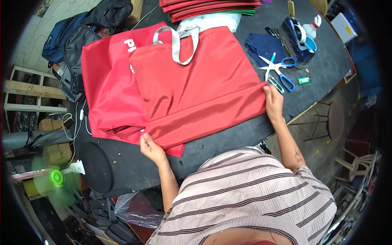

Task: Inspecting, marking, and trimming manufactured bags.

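Red bag (pixel 216 77) on black table (pixel 326 73); stool (pixel 335 121) beyond edge.

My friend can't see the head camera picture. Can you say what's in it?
A person's left hand and right hand hold the near corners of a red bag with pale handles on a dark table. A red printed cloth lies partly under it, and blue-handled scissors lie off to the right.
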Action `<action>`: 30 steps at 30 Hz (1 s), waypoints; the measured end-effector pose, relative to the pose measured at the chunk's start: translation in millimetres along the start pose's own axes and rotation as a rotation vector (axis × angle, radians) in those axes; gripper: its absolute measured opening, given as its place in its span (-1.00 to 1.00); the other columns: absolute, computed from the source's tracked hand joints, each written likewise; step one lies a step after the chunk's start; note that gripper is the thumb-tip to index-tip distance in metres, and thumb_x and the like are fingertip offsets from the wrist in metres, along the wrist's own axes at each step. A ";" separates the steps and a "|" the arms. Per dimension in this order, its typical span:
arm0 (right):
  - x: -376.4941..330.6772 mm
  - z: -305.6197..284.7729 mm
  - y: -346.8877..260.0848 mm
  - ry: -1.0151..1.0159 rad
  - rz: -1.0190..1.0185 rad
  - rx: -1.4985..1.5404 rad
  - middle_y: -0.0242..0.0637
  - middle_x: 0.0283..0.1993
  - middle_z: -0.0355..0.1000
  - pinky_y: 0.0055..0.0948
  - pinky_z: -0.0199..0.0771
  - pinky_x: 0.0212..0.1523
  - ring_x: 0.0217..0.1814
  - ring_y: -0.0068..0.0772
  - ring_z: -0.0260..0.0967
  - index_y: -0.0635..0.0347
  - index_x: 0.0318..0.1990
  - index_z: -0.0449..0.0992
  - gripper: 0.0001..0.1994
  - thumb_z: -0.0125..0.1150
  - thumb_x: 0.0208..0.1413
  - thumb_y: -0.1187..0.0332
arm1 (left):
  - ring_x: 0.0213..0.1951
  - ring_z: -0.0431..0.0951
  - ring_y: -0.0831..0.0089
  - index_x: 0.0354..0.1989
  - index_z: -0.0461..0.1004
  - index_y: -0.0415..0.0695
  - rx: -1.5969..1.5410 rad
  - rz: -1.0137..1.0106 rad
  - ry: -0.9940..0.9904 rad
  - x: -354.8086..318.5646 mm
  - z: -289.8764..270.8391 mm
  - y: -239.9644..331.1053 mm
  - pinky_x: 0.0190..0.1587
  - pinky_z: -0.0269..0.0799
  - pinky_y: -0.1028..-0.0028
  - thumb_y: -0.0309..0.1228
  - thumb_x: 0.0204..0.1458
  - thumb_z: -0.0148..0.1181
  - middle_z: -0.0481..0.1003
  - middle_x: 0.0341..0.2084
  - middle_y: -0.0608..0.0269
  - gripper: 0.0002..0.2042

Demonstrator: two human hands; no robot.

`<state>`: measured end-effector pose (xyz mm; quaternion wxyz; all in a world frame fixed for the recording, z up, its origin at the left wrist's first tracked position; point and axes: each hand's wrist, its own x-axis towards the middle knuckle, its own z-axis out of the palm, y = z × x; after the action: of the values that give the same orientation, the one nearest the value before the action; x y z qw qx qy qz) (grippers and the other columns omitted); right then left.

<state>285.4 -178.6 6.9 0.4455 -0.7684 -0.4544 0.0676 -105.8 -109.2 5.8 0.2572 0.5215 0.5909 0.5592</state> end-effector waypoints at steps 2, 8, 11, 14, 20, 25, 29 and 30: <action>-11.0 -6.3 -7.6 0.156 -0.110 0.009 -0.05 -0.63 0.16 -0.25 0.18 -0.53 -0.59 -0.01 0.17 0.28 -0.52 0.26 -0.70 0.03 0.19 0.28 | -0.50 0.18 0.61 -0.53 0.29 -0.28 0.069 0.088 0.149 -8.2 1.7 12.4 -0.41 0.18 0.57 -0.33 0.22 -0.06 0.23 -0.62 0.40 -0.69; -12.8 -3.9 -9.7 -0.086 0.002 -0.512 -0.07 -0.56 0.31 -0.09 0.27 -0.50 -0.51 0.09 0.31 0.25 -0.55 0.33 -0.62 0.03 0.15 0.13 | -0.62 0.26 0.10 -0.60 0.25 -0.31 0.553 0.028 -0.037 -7.5 3.5 5.5 -0.52 0.17 0.24 -0.28 0.17 -0.02 0.32 -0.68 -0.06 -0.63; -14.2 -6.4 -8.1 -0.085 -0.015 -0.505 -0.07 -0.50 0.33 -0.08 0.27 -0.44 -0.47 0.06 0.32 0.26 -0.57 0.37 -0.59 0.03 0.14 0.08 | -0.58 0.29 -0.02 -0.61 0.26 -0.31 0.608 0.001 -0.030 -6.8 2.6 7.6 -0.49 0.17 0.16 -0.26 0.16 -0.03 0.34 -0.66 -0.08 -0.62; -17.2 -9.2 -1.6 -0.040 -0.070 -0.558 -0.16 -0.49 0.30 -0.17 0.23 -0.35 -0.40 -0.06 0.31 0.23 -0.61 0.38 -0.63 0.09 0.11 0.14 | -0.32 0.35 0.01 -0.52 0.41 -0.27 0.830 0.069 -0.151 -1.8 -2.8 9.5 -0.24 0.22 0.12 -0.25 0.10 0.04 0.34 -0.44 -0.03 -0.69; -22.6 -11.1 8.9 -0.003 -0.166 -0.573 -0.19 -0.47 0.26 -0.22 0.20 -0.33 -0.37 -0.13 0.27 0.21 -0.57 0.36 -0.67 0.06 0.14 0.18 | 0.00 0.29 0.07 -0.22 0.40 -0.25 0.509 0.582 -0.250 -17.4 37.2 79.5 0.08 0.12 0.12 -0.35 0.02 0.13 0.34 -0.13 0.04 -0.76; -18.5 -14.7 -32.3 -0.004 -0.027 -0.522 -0.16 -0.05 0.29 -0.14 0.16 -0.03 -0.01 -0.09 0.22 0.20 -0.06 0.35 -0.73 0.03 0.15 0.26 | 0.35 -0.37 -0.14 0.26 0.16 0.30 0.811 0.587 -0.844 -43.5 68.6 51.9 0.19 -0.52 -0.30 0.11 0.03 -0.03 -0.14 0.34 0.05 -0.42; -29.5 -1.7 -104.4 -0.196 -0.506 -0.325 -0.17 0.34 0.03 0.03 -0.35 0.34 0.43 -0.08 -0.20 0.03 0.24 0.21 -0.42 0.16 0.01 0.25 | 0.34 -0.39 -0.18 0.27 0.13 0.29 0.831 0.573 -0.862 -44.9 74.8 49.6 0.19 -0.50 -0.32 0.12 0.03 -0.04 -0.17 0.35 0.05 -0.40; -35.5 8.1 -104.5 -0.420 -0.636 -0.339 -0.24 0.38 -0.03 0.10 -0.50 0.36 0.47 -0.11 -0.27 -0.06 0.26 0.19 -0.36 0.18 -0.03 0.14 | 0.34 -0.39 -0.18 0.27 0.13 0.29 0.827 0.580 -0.869 -43.7 76.3 50.5 0.19 -0.50 -0.32 0.12 0.03 -0.04 -0.17 0.35 0.05 -0.40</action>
<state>194.1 -180.7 69.4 0.2090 -0.6218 -0.7548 0.0058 -7.4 -127.3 22.0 0.0898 0.8930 0.4350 0.0723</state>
